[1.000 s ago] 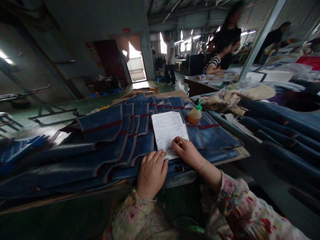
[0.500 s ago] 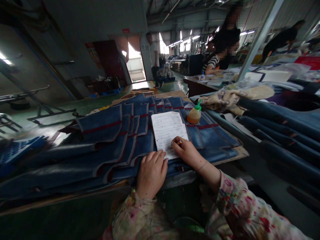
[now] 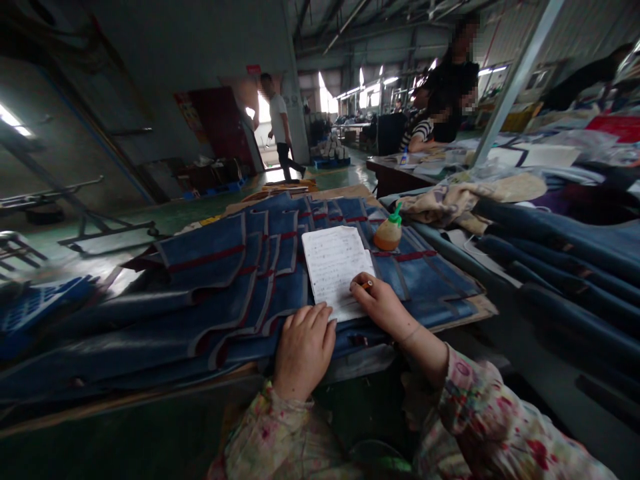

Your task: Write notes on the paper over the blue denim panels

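Note:
A white notepad [image 3: 333, 263] covered in handwritten lines lies on a spread of blue denim pieces [image 3: 220, 267] with grey edges and dark red strips. My left hand [image 3: 305, 350] rests flat at the pad's lower left corner, its fingertips on the paper's edge. In my right hand [image 3: 383, 303], closed over the page's lower right part, is an orange-brown pen [image 3: 368, 285]; its tip is hidden by my fingers. Just beyond the pad's right side stands a squeeze bottle [image 3: 389, 232] with a green spout and amber liquid.
Cardboard [image 3: 483, 307] shows under the denim's right edge. More folded denim [image 3: 575, 267] and a beige cloth [image 3: 450, 203] lie to the right, near a slanted metal post [image 3: 505, 100]. A blue crate [image 3: 45, 300] sits at left. Several people are farther back, one walking [image 3: 280, 127] by the doorway.
My right hand with the pen has shifted slightly right over the page. My left hand stays in place. The person in the white top has walked left, in front of the doorway.

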A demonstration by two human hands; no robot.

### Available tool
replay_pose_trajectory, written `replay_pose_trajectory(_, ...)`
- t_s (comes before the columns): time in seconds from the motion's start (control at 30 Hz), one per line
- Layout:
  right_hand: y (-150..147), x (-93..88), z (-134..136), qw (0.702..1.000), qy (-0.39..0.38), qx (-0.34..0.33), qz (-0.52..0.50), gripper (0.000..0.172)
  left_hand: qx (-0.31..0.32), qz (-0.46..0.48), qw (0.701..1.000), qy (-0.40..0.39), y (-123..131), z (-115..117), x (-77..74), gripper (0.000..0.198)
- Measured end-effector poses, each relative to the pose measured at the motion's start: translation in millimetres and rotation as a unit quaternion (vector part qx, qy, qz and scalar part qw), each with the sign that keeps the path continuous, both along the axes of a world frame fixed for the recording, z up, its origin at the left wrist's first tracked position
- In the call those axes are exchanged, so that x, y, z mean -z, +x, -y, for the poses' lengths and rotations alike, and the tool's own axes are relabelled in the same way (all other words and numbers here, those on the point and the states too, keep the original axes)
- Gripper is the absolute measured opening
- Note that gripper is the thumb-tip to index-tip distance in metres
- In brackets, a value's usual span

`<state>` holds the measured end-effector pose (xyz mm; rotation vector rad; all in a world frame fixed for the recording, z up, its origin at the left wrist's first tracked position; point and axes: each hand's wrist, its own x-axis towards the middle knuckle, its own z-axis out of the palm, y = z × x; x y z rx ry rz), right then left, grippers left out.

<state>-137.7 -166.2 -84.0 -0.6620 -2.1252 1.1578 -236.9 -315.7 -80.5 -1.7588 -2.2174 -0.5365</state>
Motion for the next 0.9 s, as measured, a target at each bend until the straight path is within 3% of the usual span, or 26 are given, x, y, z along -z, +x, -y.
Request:
replay_pose_trajectory(0.67, -0.1, 2.8, 1.3, 0.999, 0.023, -0.012, 0.038, 0.016, -0.003, 0.009, 1.0, -0.006, -0.3, -0.1, 0.0, 0.024)
replay_pose_trajectory(0.9, 1.1, 2.7, 0.1, 1.0, -0.001, 0.009, -0.001, 0.015, -0.002, 0.009, 1.0, -0.005, -0.4, 0.7, 0.9, 0.024)
